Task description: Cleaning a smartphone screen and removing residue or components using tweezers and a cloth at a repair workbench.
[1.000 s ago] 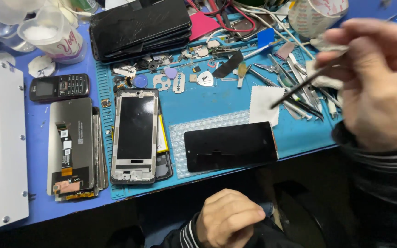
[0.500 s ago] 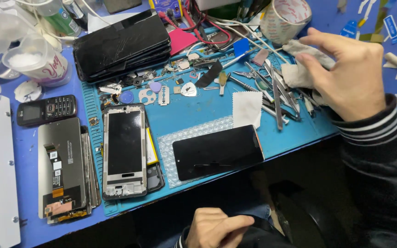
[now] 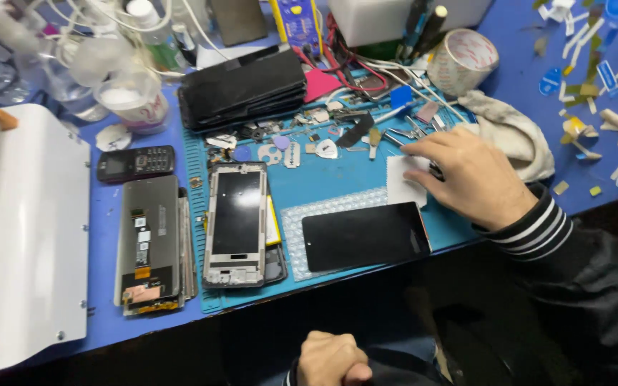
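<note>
My right hand (image 3: 475,179) lies palm down on the blue work mat (image 3: 352,175), fingertips on a small white paper square (image 3: 403,182) beside a pile of metal tweezers and tools (image 3: 402,125). Something dark shows under its fingers; I cannot tell whether it grips anything. A black phone screen (image 3: 365,236) lies on bubble wrap just in front of that hand. My left hand (image 3: 330,359) is a closed fist below the table's front edge, with nothing seen in it. A phone frame with its screen (image 3: 237,223) lies left of the black screen.
A stack of dark screens (image 3: 246,86) sits at the back. A keypad phone (image 3: 136,163) and an opened phone back (image 3: 148,243) lie to the left, next to a white machine (image 3: 30,236). A tape roll (image 3: 460,61) and a grey cloth (image 3: 513,132) are behind my right hand.
My right hand came down from the air, where it held a thin tool, first to the tool pile and now flat onto the mat by the white paper. The left fist stayed low.
</note>
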